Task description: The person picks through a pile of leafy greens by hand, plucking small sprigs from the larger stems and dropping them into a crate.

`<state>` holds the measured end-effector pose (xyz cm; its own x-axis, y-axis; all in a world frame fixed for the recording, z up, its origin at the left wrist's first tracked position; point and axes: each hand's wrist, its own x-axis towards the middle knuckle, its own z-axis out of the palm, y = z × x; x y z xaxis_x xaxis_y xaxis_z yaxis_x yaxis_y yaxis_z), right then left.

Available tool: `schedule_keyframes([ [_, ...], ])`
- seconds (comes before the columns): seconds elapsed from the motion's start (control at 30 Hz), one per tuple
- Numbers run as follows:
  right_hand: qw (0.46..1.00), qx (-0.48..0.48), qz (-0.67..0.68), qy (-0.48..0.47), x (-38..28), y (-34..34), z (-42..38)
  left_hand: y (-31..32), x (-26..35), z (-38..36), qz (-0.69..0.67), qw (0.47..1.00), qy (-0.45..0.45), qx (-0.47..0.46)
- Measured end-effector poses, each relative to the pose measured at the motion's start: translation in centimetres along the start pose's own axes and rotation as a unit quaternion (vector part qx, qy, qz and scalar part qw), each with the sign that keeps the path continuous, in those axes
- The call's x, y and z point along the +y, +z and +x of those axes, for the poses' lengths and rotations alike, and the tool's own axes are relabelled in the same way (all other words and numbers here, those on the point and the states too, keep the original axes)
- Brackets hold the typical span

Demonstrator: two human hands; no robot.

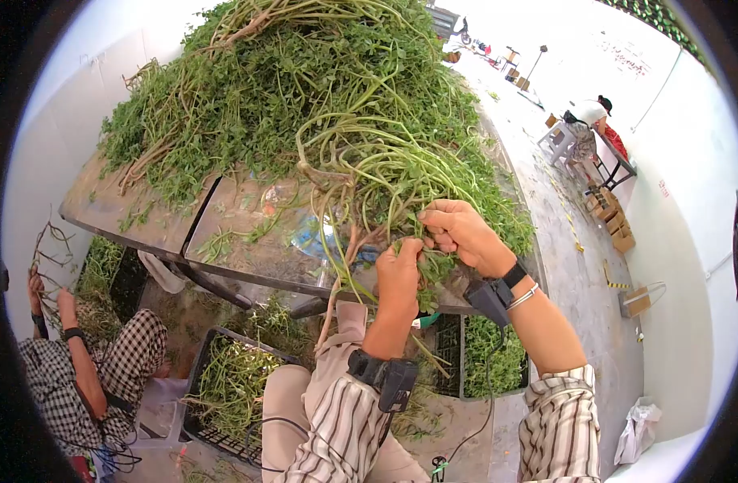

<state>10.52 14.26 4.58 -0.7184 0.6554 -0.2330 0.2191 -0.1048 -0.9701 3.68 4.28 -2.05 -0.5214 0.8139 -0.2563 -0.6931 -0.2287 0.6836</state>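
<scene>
At the table's front edge, a bunch of leafy green stems [385, 177] with thick brown root ends spreads in front of me. My left hand [398, 278] is closed around some of these stems near the edge. Just to its right and slightly higher, my right hand [465, 235] pinches a leafy stem between thumb and fingers. Leaves hang below both hands. My fingertips partly hide exactly which stems are held. A long brown stem [353, 241] droops over the edge left of my left hand.
A large heap of leafy plants [296, 88] covers the table [248, 258]. Below stand a black crate [212, 427] of stems and another crate [463, 378] of green leaves. A person in checked clothes [83, 378] handles stems at left; another person [586, 121] bends over at far right.
</scene>
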Motion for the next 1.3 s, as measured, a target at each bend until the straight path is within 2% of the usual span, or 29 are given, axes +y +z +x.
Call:
schedule_keyframes([
  [0.17,1.0,0.011,0.0,-0.006,-0.4,0.6,-0.6,0.4,0.5,-0.5,0.0,0.999,-0.001,0.033],
  [0.37,0.993,-0.023,0.115,-0.03,-0.5,-0.9,0.0,-0.4,1.0,-0.4,-0.051,0.997,-0.01,0.059],
  [0.43,0.998,-0.017,0.055,-0.015,-0.7,-0.8,-0.3,-0.3,1.2,-0.6,-0.062,0.996,-0.003,0.058],
  [0.47,0.996,-0.038,-0.065,-0.049,-0.7,-1.0,-1.0,-0.2,0.9,-0.5,-0.088,0.995,-0.017,0.038],
  [0.53,0.993,-0.007,-0.092,-0.068,-0.2,0.1,-2.2,-0.3,0.6,-0.3,-0.114,0.993,-0.033,0.016],
  [0.57,0.989,0.023,-0.119,-0.086,0.2,0.5,-2.8,-0.4,0.4,-0.3,-0.116,0.993,-0.016,-0.026],
  [0.6,0.985,-0.004,-0.155,-0.077,0.4,0.3,-3.4,-0.2,0.5,-0.5,-0.118,0.991,0.0,-0.068],
  [0.7,0.989,-0.024,-0.119,-0.085,1.5,1.3,-6.7,0.9,0.2,-2.0,-0.078,0.995,-0.011,-0.068],
  [0.77,0.982,-0.01,-0.147,-0.117,3.7,0.9,-7.8,1.0,-1.0,-2.3,-0.062,0.992,0.0,-0.106],
  [0.83,0.887,0.098,-0.339,-0.297,4.0,1.8,-9.1,1.8,-1.9,-3.1,-0.102,0.991,-0.029,-0.085],
  [0.87,0.938,0.089,-0.261,-0.209,3.6,2.0,-10.5,1.7,-2.2,-3.4,-0.099,0.991,-0.032,-0.088],
  [0.97,0.935,0.111,-0.266,-0.206,4.5,1.7,-11.8,0.6,-3.5,-4.3,-0.077,0.976,-0.067,-0.19],
  [1.0,0.936,0.113,-0.264,-0.205,5.1,1.5,-12.0,1.2,-3.3,-5.1,-0.096,0.976,-0.1,-0.166],
  [1.07,0.865,0.169,-0.382,-0.278,6.8,1.1,-12.4,0.8,-4.9,-4.8,-0.097,0.971,-0.102,-0.194],
  [1.23,0.846,0.245,-0.38,-0.285,10.2,0.1,-15.0,1.3,-7.3,-7.6,-0.069,0.955,-0.139,-0.252],
  [1.3,0.834,0.296,-0.382,-0.268,11.7,-0.5,-17.2,1.8,-9.5,-9.4,-0.069,0.958,-0.163,-0.225],
])
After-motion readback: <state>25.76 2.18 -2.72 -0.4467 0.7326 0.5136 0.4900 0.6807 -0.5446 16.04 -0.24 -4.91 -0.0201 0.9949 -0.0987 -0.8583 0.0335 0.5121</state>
